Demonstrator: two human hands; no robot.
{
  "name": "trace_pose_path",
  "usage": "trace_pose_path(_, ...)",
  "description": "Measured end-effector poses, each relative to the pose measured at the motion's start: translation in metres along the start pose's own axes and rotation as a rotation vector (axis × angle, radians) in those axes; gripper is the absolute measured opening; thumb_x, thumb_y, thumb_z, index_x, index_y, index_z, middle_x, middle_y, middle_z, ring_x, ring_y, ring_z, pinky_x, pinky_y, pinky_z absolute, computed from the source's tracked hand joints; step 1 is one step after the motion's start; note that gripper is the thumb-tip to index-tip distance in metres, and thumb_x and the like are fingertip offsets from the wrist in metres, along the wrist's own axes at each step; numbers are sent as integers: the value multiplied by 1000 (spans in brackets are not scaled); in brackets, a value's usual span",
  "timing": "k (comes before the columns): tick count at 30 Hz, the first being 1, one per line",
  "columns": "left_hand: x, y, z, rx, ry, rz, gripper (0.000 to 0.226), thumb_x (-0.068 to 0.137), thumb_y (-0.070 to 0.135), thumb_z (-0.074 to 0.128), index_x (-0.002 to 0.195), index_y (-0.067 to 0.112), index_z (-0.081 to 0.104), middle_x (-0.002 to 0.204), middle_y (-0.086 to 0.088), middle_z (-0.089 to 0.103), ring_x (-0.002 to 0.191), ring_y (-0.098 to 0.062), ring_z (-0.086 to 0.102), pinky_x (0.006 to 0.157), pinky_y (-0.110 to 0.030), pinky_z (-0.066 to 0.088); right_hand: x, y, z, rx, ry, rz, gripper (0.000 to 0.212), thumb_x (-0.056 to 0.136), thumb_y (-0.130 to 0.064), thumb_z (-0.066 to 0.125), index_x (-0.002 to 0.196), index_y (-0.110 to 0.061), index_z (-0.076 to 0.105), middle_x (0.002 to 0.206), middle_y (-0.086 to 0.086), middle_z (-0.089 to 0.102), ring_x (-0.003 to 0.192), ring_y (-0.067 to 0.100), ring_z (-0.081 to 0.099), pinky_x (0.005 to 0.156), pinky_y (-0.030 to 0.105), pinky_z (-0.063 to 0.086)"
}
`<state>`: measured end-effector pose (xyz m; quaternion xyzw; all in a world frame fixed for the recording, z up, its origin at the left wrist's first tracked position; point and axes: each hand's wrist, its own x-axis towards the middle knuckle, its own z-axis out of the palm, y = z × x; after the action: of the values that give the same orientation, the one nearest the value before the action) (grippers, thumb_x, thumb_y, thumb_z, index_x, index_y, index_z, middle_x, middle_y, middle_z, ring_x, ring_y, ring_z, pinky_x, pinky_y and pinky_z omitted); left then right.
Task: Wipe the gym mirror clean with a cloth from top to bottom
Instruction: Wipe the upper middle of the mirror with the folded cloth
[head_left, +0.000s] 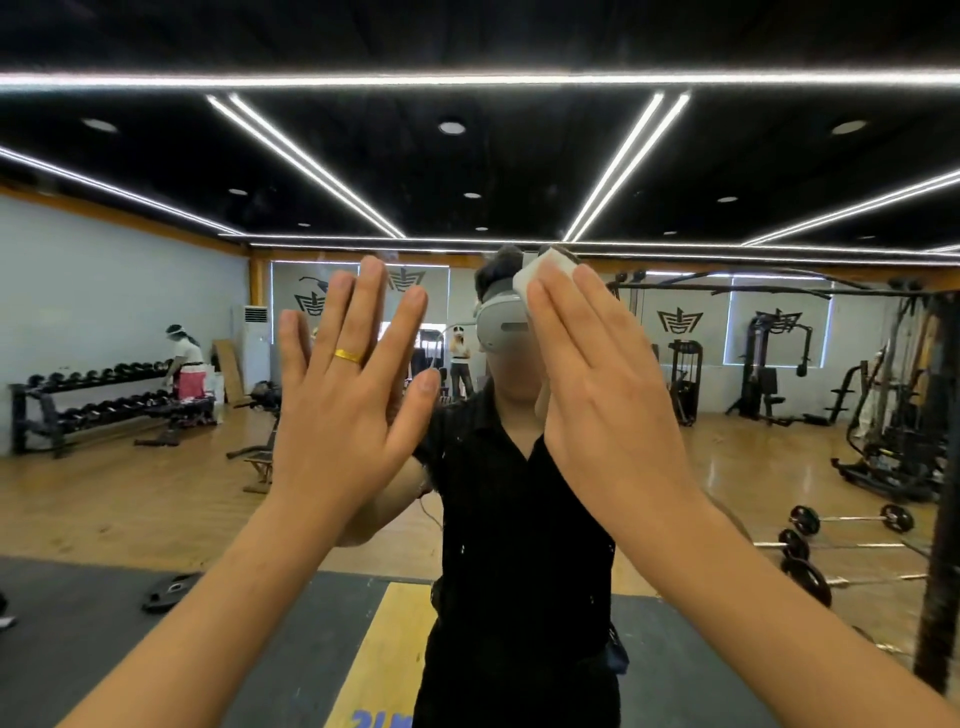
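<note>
Cloth: the white cloth (543, 273) is lying flat on the glass under my right fingertips, its top edge sticking out above them, beside the reflection of my headset (498, 325).
Mirror: the mirror (156, 493) is filling the whole view in front of me; the cloth is sitting in its middle, well below the top edge.
Right hand: my right hand (613, 395) is pressing the cloth with straight, closed-together fingers, not curling round it.
Left hand: my left hand (343, 395) is raised beside it, flat and spread, holding nothing; I cannot tell whether it is touching the glass.
Ring: a gold ring (348, 356) is showing on one left finger.
Reflection: my black shirt (509, 519) is showing between my forearms.
Further out: a dumbbell rack (104, 400) is reflecting at the left, barbells (847, 519) on the wooden floor at the right.
</note>
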<state>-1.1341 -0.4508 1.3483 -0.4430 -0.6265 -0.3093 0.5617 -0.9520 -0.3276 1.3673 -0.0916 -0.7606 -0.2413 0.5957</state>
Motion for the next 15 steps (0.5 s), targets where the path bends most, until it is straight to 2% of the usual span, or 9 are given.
trace_pose_path(5,0,-2,1,-4,-1,7,64,106,50,25,164,22,22,173,-8,6,159,-27,4,125,-61,2,-17,0,-6,-48,-74,-122,79,80,8,48,156,5,32,166,23,25,155,39,22,120,59,32)
trace_pose_path(10,1,-2,-2,-24,-4,23,65,104,46,33,164,22,22,173,-7,4,159,-27,2,126,-57,-2,-12,10,-5,-91,-47,-147,64,93,3,33,156,0,35,165,17,30,154,34,26,123,50,31)
trace_pose_path(14,-2,-11,-11,-134,-19,73,63,104,44,36,162,23,28,173,-5,5,160,-24,2,127,-54,-1,-6,10,-5,-115,-29,-100,70,88,14,53,155,0,37,163,17,34,153,33,29,125,47,27)
trace_pose_path(15,-4,-18,-15,-161,-14,99,63,103,43,37,162,23,29,173,-6,6,160,-24,3,128,-51,-1,-1,10,-6,-112,-22,-72,69,89,13,53,155,-1,37,163,17,35,153,33,30,125,47,26)
